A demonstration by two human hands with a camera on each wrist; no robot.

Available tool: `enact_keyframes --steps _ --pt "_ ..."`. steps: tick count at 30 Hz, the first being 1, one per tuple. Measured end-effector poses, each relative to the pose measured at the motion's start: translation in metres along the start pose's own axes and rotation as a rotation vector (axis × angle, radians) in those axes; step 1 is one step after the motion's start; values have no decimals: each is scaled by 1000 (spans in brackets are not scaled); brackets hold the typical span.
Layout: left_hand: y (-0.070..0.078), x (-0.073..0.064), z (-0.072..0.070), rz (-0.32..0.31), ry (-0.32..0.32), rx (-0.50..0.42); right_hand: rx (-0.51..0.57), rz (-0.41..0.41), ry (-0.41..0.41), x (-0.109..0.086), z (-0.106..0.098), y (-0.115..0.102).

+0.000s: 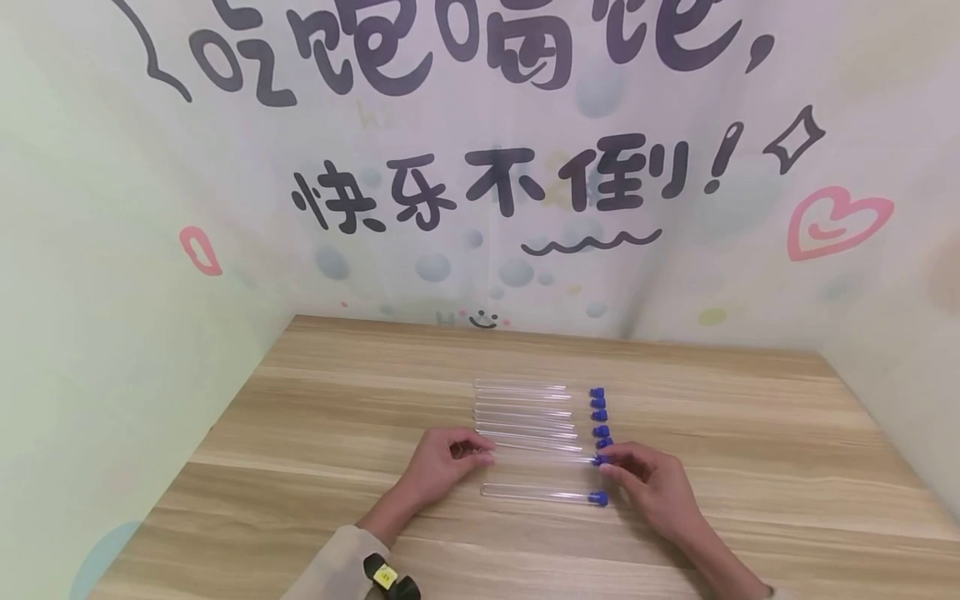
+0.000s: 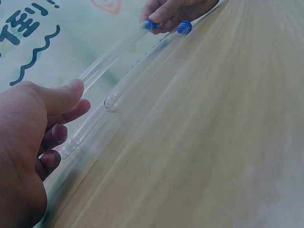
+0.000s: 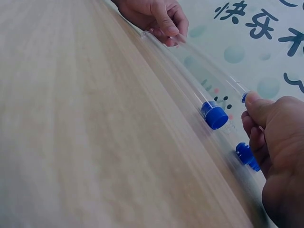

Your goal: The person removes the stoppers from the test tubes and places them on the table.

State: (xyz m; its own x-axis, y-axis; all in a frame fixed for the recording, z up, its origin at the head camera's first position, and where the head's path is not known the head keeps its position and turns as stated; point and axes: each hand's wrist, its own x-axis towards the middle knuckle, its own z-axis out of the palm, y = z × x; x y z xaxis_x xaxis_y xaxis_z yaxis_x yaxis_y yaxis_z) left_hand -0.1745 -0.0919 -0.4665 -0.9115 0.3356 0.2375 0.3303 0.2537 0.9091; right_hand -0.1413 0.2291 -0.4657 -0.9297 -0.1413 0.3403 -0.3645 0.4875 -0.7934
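A clear test tube lies level between both hands, raised over the table. My left hand pinches its left end between thumb and fingers. At the other end, my right hand pinches a blue cap that meets the tube's mouth. The right fingertips partly cover this cap in the right wrist view. Nearer to me, a second test tube rests on the wood with a blue cap in its right end.
Beyond the hands, several uncapped test tubes lie side by side. Several loose blue caps form a column to their right. All rest on a wood-grain table, with a printed cloth wall behind.
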Motion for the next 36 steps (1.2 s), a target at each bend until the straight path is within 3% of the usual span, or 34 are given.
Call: enact_keyframes --steps 11,18,29,36 --pt "-4 1 0 24 3 35 -2 14 13 0 -2 4" --pt "-3 1 3 -15 6 45 -56 -1 15 -3 -6 6" --pt "-4 1 0 -31 1 89 -76 -115 40 -3 -9 13" --pt "-4 0 0 -1 -19 99 -121 -111 25 -4 -10 16"
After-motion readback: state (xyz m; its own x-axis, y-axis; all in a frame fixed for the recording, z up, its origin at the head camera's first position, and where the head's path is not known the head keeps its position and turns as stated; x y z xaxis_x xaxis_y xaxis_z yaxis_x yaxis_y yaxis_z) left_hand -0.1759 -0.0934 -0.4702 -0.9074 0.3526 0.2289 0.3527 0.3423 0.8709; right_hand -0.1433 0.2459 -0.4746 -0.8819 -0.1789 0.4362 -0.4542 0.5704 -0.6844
